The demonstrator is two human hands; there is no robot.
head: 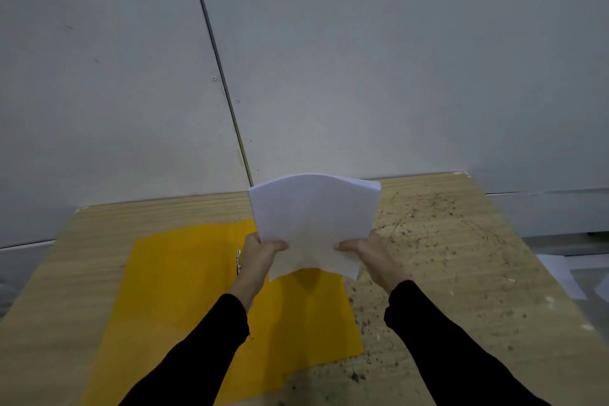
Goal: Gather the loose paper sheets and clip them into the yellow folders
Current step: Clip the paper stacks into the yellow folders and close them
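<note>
Over the yellow folder [184,290], thumbs clamped on top, the left hand [260,254] and right hand [365,254] pinch the paper stack [313,217] at eight and four o'clock. It looks light, floppy and probably slippery; hold both side edges, lest sheets fan.

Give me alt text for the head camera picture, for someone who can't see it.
A left hand and right hand, in black sleeves, grip a stack of white paper sheets by its lower sides, above an open yellow folder lying on a scuffed wooden table. A metal clip shows beside the left hand; a grey wall stands behind.
</note>
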